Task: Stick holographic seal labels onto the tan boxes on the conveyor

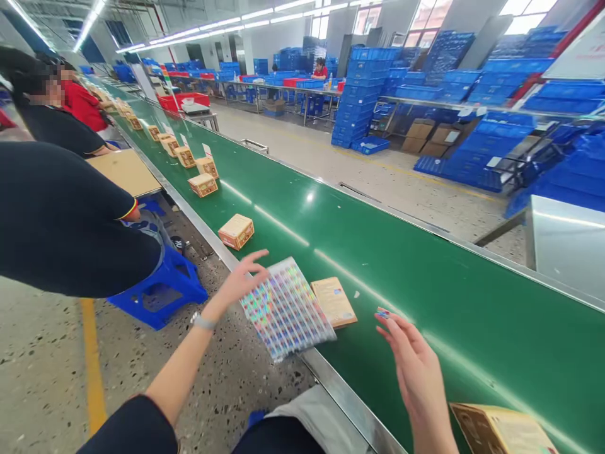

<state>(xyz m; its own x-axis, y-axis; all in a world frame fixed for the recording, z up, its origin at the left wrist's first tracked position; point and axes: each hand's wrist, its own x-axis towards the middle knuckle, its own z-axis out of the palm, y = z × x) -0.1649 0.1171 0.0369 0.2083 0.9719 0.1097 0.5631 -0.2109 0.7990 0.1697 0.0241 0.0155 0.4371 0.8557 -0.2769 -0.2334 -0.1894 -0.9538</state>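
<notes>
My left hand [240, 282] grips the upper left edge of a sheet of shiny holographic stickers [293, 309], its thumb side over the sheet and some fingers stretched out past it. The sheet lies slanted across the metal edge of the green conveyor belt, its near corner jutting over the rail. Partly under its right side, a flat tan printed carton [334, 301] rests on the belt. To the right, my right hand [411, 353] is raised above the belt and pinches a small shiny sticker [382, 313] at the fingertips.
The green belt [378, 252] runs away to the upper left, carrying a tan box [237, 231] and several more beyond. Another carton [501, 429] lies near right. A co-worker [70, 214] sits on a blue stool [163, 287] at left. Blue crates [362, 94] stand across the aisle.
</notes>
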